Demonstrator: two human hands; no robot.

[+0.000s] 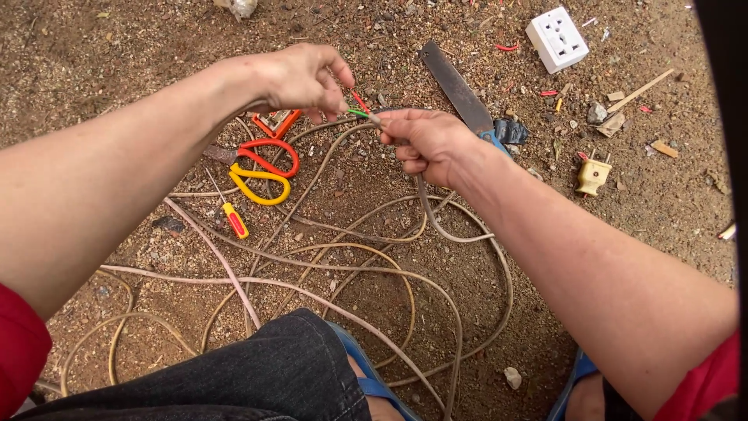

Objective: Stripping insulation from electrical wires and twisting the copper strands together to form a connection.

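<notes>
My right hand [428,140] grips the end of a beige cable [425,210] whose long length lies in loops on the dirt. Out of the cable's cut end stick thin inner wires, one green [358,113] and one red [359,100]. My left hand [300,78] pinches these inner wires between thumb and fingers, just left of my right hand. Both hands hover above the ground, close together.
On the dirt lie orange and yellow scissors [261,168], a small screwdriver [234,220], an orange tool [274,122], a saw blade with blue handle [460,90], a white socket [556,37], a yellow plug [593,176], wood bits. My knee [257,374] and blue sandals are below.
</notes>
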